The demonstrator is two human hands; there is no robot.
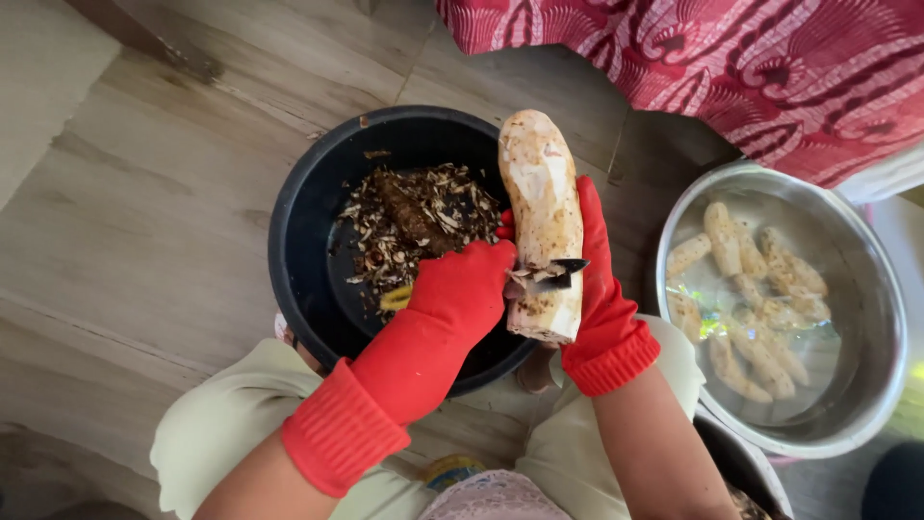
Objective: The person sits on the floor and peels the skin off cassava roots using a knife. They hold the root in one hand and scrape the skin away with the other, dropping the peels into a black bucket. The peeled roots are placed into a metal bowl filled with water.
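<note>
From my remote view, my right hand (602, 289) in its red rubber glove is wrapped around the long, pale, mostly peeled root (542, 207), fingers clamped behind it so I see only the glove's edge and cuff. The root stands nearly upright over the rim of the round black plastic basin (298, 260), its lower end hidden between both gloves. My left hand (462, 284), also gloved in red, is closed on a small dark-bladed knife (558, 270); the handle is buried in the fist and only the blade shows, lying against the root's lower part. Brown peelings (414, 217) lie heaped in the basin. To the right, a shiny metal bowl (871, 385) holds peeled pale roots (751, 289) in water; glare blurs them. Red patterned cloth (770, 67) is cut off at the top edge.
</note>
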